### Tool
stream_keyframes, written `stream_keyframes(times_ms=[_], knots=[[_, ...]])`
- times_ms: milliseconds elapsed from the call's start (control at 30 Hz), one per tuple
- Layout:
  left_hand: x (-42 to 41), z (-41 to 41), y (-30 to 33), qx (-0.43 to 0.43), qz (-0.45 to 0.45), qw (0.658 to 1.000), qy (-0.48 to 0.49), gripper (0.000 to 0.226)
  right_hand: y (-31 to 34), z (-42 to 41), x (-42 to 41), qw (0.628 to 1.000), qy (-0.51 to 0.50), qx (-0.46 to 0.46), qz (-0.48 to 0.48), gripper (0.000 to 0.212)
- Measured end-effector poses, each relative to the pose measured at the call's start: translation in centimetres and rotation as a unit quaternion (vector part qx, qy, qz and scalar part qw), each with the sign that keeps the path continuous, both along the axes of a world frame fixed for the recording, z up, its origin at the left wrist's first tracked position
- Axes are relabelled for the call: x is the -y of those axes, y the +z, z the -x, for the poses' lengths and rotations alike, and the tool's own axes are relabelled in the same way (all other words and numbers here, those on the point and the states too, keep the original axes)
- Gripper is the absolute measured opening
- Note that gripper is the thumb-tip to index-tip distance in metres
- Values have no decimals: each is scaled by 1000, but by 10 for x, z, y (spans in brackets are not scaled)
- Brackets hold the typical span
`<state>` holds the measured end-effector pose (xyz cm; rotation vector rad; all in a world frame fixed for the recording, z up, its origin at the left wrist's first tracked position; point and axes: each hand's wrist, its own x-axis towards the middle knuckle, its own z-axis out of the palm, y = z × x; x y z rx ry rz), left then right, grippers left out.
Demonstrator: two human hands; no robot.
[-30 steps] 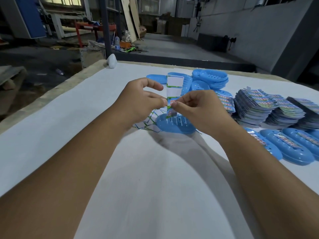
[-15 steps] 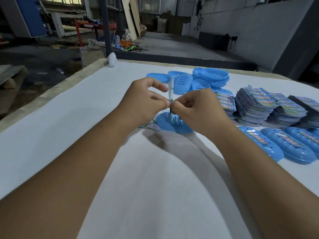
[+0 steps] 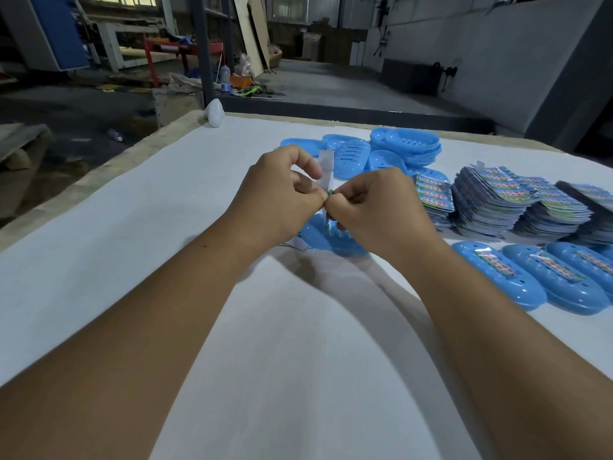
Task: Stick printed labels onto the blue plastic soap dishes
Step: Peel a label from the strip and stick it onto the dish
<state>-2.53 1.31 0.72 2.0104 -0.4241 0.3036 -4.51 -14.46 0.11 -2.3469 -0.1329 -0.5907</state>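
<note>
Label (image 3: 326,171) is held edge-on above the dish (image 3: 335,240) on the bench (image 3: 132,247), pinched between left hand (image 3: 282,197) and right hand (image 3: 374,207) fingers; best to peel slowly, keep adhesive off skin, lay flat along dish.

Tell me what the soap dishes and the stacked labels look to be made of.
Soap dishes: moulded plastic, probably, going by the smooth blue glossy shells with highlights. Stacked labels: thin printed sheets, seemingly glossy paper or film; which one is unclear.
</note>
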Motion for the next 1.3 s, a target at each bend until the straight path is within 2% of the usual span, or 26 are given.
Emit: stream_keyframes(times_ms=[1133, 1200, 1300], knots=[[0, -3, 0, -24, 0, 1000, -8, 27, 4, 3, -5, 999, -31, -22, 37, 23], [0, -4, 1, -20, 3, 1000, -6, 28, 4, 4, -4, 1000, -12, -27, 9, 21], [0, -5, 2, -12, 34, 999, -2, 26, 4, 2, -1, 995, 19, -31, -95, 20]])
